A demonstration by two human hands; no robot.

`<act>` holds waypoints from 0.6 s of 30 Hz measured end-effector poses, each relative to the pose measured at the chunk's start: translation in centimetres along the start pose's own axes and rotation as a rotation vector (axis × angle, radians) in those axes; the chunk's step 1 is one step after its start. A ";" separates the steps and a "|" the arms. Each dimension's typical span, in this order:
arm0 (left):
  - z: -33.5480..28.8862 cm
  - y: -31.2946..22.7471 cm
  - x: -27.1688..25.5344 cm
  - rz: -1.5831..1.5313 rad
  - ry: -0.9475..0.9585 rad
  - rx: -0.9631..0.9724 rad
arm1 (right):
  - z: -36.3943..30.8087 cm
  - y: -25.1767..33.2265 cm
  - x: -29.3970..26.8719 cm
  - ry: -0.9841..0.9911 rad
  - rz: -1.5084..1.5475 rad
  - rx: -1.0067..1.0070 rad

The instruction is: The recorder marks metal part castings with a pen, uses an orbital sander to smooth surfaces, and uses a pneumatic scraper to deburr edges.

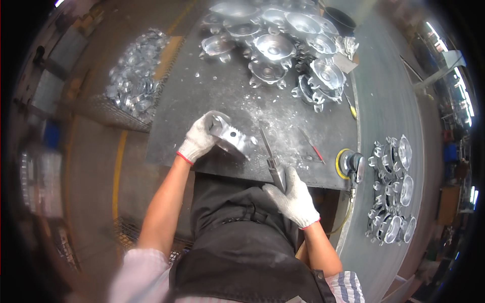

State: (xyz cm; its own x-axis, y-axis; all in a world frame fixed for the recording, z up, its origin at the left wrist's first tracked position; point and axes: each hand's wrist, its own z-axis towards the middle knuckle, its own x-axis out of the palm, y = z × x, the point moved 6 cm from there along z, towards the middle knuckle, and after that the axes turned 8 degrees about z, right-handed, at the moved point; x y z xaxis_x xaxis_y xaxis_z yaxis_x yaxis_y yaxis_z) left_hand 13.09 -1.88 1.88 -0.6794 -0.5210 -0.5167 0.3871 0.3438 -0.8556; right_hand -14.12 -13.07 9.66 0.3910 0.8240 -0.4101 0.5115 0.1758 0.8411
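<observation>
My left hand (198, 138), in a white knitted glove with a red cuff, is closed on the rim of a silvery cast metal housing (233, 135). The casting is tilted on its side over the front of the dark workbench (187, 101), and a round dark hole shows in its wall. My right hand (296, 203), gloved alike, is wrapped round a grey cylindrical power file (274, 169). Its long narrow blade points away from me, a little to the right of the casting and apart from it. A red-handled tool with a thin shaft (317, 153) lies on the bench beyond.
Stacked castings (273, 48) fill the bench's far side. A yellow-rimmed disc sander (348, 164) sits at the right edge, near a yellow-handled tool (352, 109). More castings (391, 194) stand on a grey conveyor-like surface (384, 108). At left, a wire bin (108, 113) holds metal pieces.
</observation>
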 end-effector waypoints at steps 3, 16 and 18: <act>0.6 -8.0 -0.4 0.171 0.143 0.250 | -1.0 -0.6 -1.3 0.020 -0.068 -0.104; 2.7 -11.2 1.8 0.469 0.434 0.524 | 0.1 -0.3 0.2 0.108 -0.131 -0.169; 2.8 -10.7 2.0 0.461 0.417 0.513 | 0.5 -0.3 0.4 0.075 -0.093 -0.205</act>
State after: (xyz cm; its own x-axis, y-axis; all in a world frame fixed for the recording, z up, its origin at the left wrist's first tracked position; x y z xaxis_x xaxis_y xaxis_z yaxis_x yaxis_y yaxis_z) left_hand 9.37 -8.79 9.92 -0.5193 -0.0448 -0.8534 0.8543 -0.0015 -0.5197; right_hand -13.70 -13.06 9.07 0.2875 0.8354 -0.4685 0.3741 0.3523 0.8579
